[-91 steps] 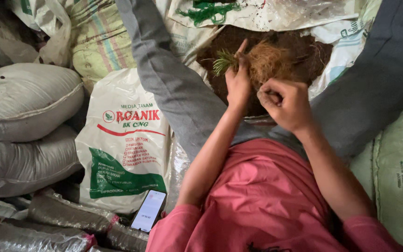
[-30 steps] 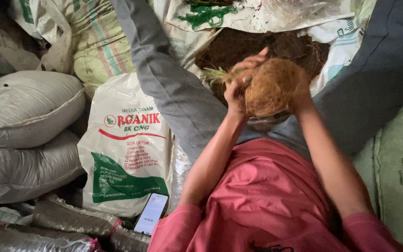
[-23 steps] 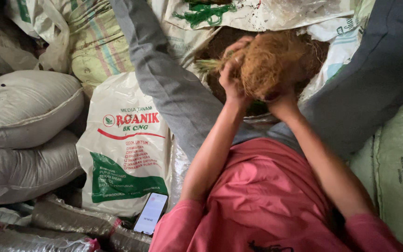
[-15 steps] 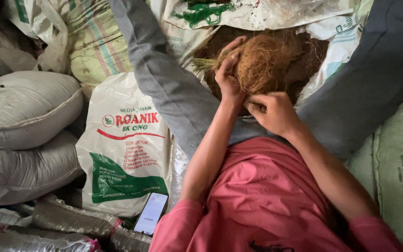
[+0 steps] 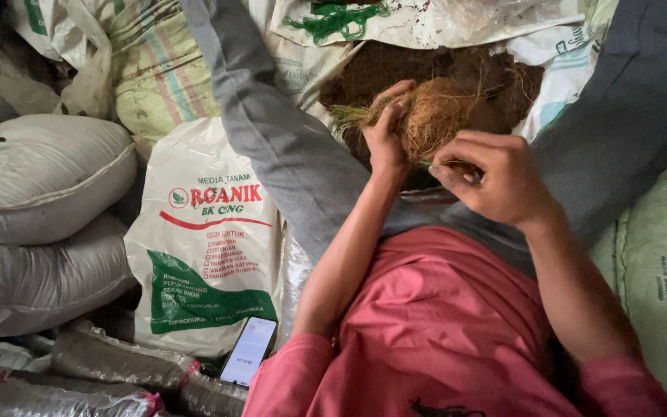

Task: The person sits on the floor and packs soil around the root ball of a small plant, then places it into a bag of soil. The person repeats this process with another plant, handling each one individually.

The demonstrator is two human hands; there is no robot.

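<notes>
My left hand (image 5: 386, 133) grips a ball of brown coconut fibre (image 5: 438, 116) with green plant leaves (image 5: 347, 116) sticking out to its left. It holds the ball over an open sack of dark brown fibre and soil (image 5: 395, 69). My right hand (image 5: 496, 177) is just below and right of the ball, fingers curled, pinching at its lower fibres. Both forearms rise from my pink shirt (image 5: 434, 324) between my grey trouser legs (image 5: 272, 131).
A white and green printed bag (image 5: 206, 255) lies at the left of my leg, with a phone (image 5: 248, 351) at its lower edge. Grey filled sacks (image 5: 40, 177) pile up on the left, a pale sack (image 5: 658, 286) on the right, clear soil-filled bags (image 5: 110, 371) at the bottom left.
The fibre ball went from being cupped in both hands to being held by the left alone. My right hand came down below it and now picks at its underside.
</notes>
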